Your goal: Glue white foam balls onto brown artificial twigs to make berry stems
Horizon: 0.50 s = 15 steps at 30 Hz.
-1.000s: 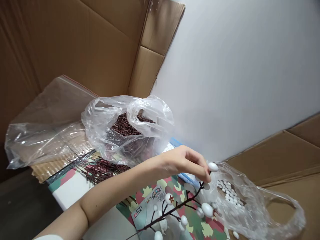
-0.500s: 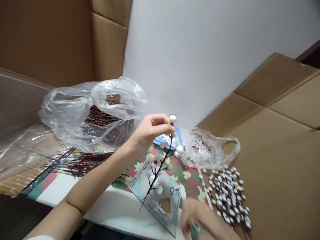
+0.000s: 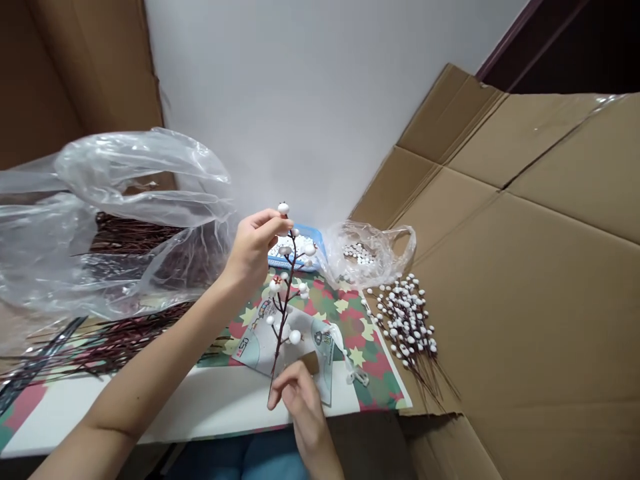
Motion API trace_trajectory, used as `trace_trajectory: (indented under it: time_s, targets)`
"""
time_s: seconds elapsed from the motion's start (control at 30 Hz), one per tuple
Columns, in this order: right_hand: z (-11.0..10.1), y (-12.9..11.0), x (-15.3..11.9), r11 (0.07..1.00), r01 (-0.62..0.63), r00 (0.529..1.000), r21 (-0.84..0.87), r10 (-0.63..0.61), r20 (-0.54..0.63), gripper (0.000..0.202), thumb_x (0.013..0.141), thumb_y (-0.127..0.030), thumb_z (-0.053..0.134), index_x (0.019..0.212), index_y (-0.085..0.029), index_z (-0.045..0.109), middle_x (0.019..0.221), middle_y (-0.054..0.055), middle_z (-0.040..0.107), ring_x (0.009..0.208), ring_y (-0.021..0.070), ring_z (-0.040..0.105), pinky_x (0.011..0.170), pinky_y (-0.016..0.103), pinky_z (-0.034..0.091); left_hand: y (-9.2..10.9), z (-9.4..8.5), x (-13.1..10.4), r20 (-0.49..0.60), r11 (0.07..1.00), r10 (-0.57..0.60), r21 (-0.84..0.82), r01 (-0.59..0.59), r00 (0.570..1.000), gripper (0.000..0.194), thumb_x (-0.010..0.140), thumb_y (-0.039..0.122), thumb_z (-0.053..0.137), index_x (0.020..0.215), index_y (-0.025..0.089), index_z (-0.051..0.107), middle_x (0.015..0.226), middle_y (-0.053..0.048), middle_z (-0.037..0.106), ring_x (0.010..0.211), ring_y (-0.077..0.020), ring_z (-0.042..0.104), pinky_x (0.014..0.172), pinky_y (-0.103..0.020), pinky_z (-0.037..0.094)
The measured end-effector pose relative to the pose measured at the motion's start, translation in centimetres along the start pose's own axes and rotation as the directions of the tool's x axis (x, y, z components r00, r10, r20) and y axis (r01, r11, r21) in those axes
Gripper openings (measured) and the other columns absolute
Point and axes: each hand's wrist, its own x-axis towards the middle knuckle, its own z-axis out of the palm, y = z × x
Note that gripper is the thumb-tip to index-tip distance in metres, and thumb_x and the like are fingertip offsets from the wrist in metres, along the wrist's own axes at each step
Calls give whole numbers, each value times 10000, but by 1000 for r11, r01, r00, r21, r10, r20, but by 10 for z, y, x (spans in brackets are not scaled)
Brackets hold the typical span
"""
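A dark twig with white berries [image 3: 283, 303] stands nearly upright over the table. Its top, just below the uppermost berry, is pinched in my left hand [image 3: 257, 241]. My right hand [image 3: 300, 400] is at the twig's lower end, fingers curled, with the index fingertip against the stem. Behind the twig sits a blue basket [image 3: 313, 239] of small white berries. Under it, a pale printed sheet [image 3: 257, 343] lies on the patterned cloth [image 3: 367, 347]. A white tangled strip [image 3: 356, 375] rests right of the sheet.
Bare dark stems [image 3: 135, 337] lie at the left, below a large clear bag [image 3: 145, 160] holding more stems. A smaller clear bag [image 3: 393, 257] with white pieces is behind right. Finished-looking berry twigs [image 3: 407, 320] lie on cardboard [image 3: 500, 320] at the right.
My right hand has come from the lower right to the bottom of the twig. The view has shifted right, and the twig hangs more upright in my left hand.
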Motion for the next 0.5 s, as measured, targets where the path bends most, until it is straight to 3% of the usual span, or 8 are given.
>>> trace_trajectory:
  time_s: [0.1, 0.27, 0.33, 0.43, 0.5]
  targets:
    - [1, 3, 4, 999, 35, 981, -22, -38, -190, 349, 820, -561, 589, 868, -215, 590, 717, 1, 597, 695, 151, 545, 715, 294, 427, -4, 1, 0, -4, 999, -40, -27, 40, 999, 218, 617, 206, 662, 500, 171, 482, 611, 26, 445, 558, -89, 353, 490, -262, 222]
    - [-2, 25, 17, 982, 88, 850, -169, -163, -502, 447, 740, -618, 649, 978, -248, 569, 927, 32, 580, 856, 190, 531, 809, 331, 422, -11, 2, 5, -15, 990, -113, -86, 112, 993, 185, 584, 203, 682, 521, 173, 511, 590, 34, 433, 546, -89, 362, 466, -256, 211]
    - [-1, 28, 19, 987, 64, 867, -145, -128, -482, 456, 727, -648, 643, 934, -248, 573, 909, 35, 580, 874, 201, 529, 823, 338, 412, -13, 2, 5, -5, 985, -138, -101, 137, 990, 189, 578, 200, 689, 522, 174, 510, 582, 37, 433, 536, -87, 354, 461, -252, 214]
    - [6, 23, 16, 1000, -14, 963, 21, 19, -267, 428, 803, -661, 535, 827, -236, 577, 762, 14, 570, 767, 182, 544, 778, 323, 410, -15, 3, 4, 18, 981, -163, -106, 164, 986, 214, 582, 197, 694, 513, 176, 492, 573, 41, 433, 533, -85, 360, 465, -248, 237]
    - [12, 14, 13, 991, -59, 987, 123, 76, -144, 422, 824, -638, 514, 785, -223, 579, 720, 1, 549, 673, 154, 529, 722, 305, 410, -16, 3, 3, 27, 979, -171, -110, 173, 985, 228, 591, 196, 695, 513, 175, 483, 579, 43, 436, 534, -82, 365, 467, -245, 249]
